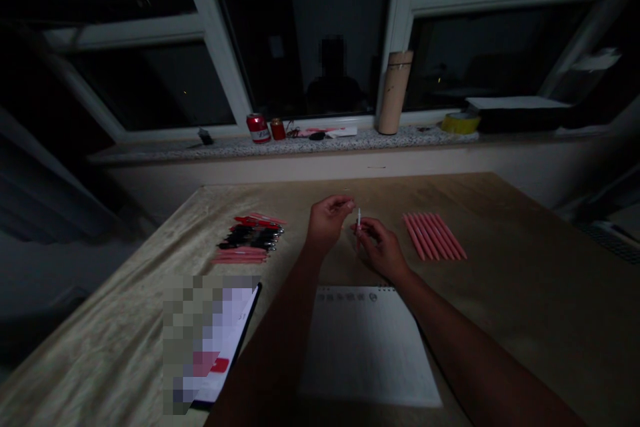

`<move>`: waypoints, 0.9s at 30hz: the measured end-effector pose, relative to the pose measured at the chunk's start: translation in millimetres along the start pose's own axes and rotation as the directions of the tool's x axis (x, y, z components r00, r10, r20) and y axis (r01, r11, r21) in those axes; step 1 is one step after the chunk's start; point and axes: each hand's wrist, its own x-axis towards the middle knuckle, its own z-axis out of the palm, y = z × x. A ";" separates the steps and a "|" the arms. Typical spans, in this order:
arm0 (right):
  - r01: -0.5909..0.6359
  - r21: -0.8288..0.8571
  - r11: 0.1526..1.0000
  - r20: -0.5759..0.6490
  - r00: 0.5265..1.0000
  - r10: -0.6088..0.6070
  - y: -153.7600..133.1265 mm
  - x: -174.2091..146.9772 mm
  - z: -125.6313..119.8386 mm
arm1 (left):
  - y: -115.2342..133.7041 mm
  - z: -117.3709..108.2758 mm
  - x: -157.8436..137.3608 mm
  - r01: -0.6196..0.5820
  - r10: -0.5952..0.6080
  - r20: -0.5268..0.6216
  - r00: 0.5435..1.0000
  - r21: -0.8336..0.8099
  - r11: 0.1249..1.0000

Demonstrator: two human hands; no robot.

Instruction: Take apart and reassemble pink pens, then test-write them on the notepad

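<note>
Over the middle of the table, my right hand (pixel 383 250) is closed around a slim pen (pixel 359 215). It stands roughly upright, its thin white end pointing up and its lower part mostly covered by my fingers. Just to the left, my left hand (pixel 326 221) is raised with thumb and fingertips pinched together near the pen's top. Whatever is in that pinch, if anything, is too small to make out. A row of pink pens (pixel 434 237) lies side by side to the right of my right hand. Left of my hands is a pile of black, red and pink pens (pixel 250 238).
A spiral notebook (pixel 370 353) lies under my forearms. A tablet (pixel 225 340), partly blurred out, rests at the left on the tablecloth (pixel 515 320). On the windowsill behind are a red can (pixel 258 128), a small jar (pixel 277 129), a tall cylinder (pixel 395 93) and yellow tape (pixel 460 123).
</note>
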 end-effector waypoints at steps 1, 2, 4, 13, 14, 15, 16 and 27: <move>0.002 0.000 1.000 -0.001 1.000 -0.002 -0.4 0.1 0.1 | 1.4 1.4 -0.1 0.017 -0.017 0.002 1.000 -0.032 0.999; 0.002 -0.001 1.000 -0.002 1.000 -0.002 -0.6 0.3 0.2 | 2.5 2.4 -0.6 0.034 -0.033 0.010 0.999 -0.058 0.998; 0.003 -0.008 1.000 -0.002 1.000 -0.003 -1.0 0.4 0.2 | 3.8 3.3 -2.3 0.060 -0.058 0.026 0.998 -0.089 0.994; 0.022 -0.055 0.998 0.017 1.000 -0.021 -2.3 0.1 -1.2 | 5.2 3.9 -4.0 0.070 -0.070 0.008 0.998 -0.113 0.991; 0.025 -0.054 0.998 0.014 1.000 -0.024 -2.5 0.3 -1.1 | 4.8 3.9 -3.6 0.068 -0.068 0.008 0.998 -0.113 0.991; 0.028 -0.053 0.998 0.012 1.000 -0.028 -2.8 0.4 -1.0 | 4.5 3.9 -3.3 0.067 -0.066 0.009 0.998 -0.114 0.991; 0.032 -0.053 0.998 0.011 0.999 -0.032 -3.1 0.6 -0.8 | 4.2 4.0 -3.1 0.066 -0.065 0.010 0.998 -0.115 0.991; 0.035 -0.078 0.996 0.001 0.999 -0.035 -3.3 0.2 -1.1 | 4.6 3.9 -5.3 0.007 -0.007 0.041 0.999 -0.014 1.000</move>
